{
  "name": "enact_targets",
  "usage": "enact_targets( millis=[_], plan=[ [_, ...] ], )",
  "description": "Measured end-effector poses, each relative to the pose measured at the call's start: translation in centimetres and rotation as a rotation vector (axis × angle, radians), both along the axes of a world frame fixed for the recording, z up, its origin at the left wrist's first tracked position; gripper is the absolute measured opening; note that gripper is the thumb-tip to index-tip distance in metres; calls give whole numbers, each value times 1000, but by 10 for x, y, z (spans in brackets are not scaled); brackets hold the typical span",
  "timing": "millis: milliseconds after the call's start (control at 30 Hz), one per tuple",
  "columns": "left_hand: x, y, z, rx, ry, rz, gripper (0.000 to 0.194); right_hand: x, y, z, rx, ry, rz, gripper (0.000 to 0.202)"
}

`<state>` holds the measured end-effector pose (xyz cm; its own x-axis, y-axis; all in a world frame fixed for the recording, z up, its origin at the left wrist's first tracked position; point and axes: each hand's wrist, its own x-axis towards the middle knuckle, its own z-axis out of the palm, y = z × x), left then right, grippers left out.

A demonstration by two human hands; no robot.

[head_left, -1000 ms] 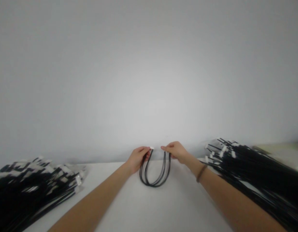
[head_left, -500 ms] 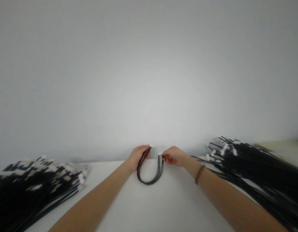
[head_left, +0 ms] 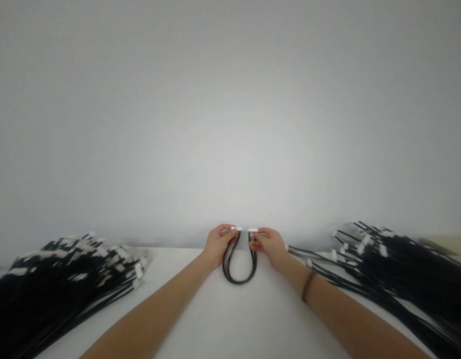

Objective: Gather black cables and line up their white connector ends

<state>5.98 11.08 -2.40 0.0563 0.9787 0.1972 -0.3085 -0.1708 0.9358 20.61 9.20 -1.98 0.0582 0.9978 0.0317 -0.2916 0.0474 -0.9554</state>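
A black cable harness (head_left: 239, 282) hangs in a U-shaped loop between my two hands. My left hand (head_left: 217, 245) pinches one end, just below a white connector (head_left: 236, 228). At the other end, my right hand (head_left: 269, 244) grips the wires under a second white connector (head_left: 253, 230). Both connectors are held up side by side at about the same height, with a small gap between them. The loop's bottom hangs in front of the white tabletop; whether it touches I cannot tell.
To the left lies a big heap of black cables (head_left: 47, 299) with white connectors. A similar pile of black cables (head_left: 409, 279) spreads over the right side, some loose ends reaching toward my right forearm. Behind the white table (head_left: 215, 324) rises a plain pale wall (head_left: 230, 124).
Both connector ends now stand level and upright. My left hand has turned and shifted slightly right, so its connector shows more. The loop has become narrower.
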Motion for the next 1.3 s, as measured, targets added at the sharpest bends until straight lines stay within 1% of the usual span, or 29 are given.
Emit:
enact_targets(
  millis=[133,367,567,800,1100,1300],
  plan=[
    [2,0,-1,33,-14,-31,22,-1,0,-2,56,8,21,20],
    [1,1,2,-5,16,-106,21,2,1,-3,76,46,47,24],
    [2,1,2,-8,18,-128,20,3,-1,-2,84,48,58,27],
    [3,0,4,-7,21,-121,21,3,-4,-2,115,7,58,30],
    [3,2,1,-10,-4,-113,22,2,-6,-3,158,-44,63,28],
    [3,1,3,-22,8,-123,23,3,-6,-4,168,-70,59,30]
  ],
)
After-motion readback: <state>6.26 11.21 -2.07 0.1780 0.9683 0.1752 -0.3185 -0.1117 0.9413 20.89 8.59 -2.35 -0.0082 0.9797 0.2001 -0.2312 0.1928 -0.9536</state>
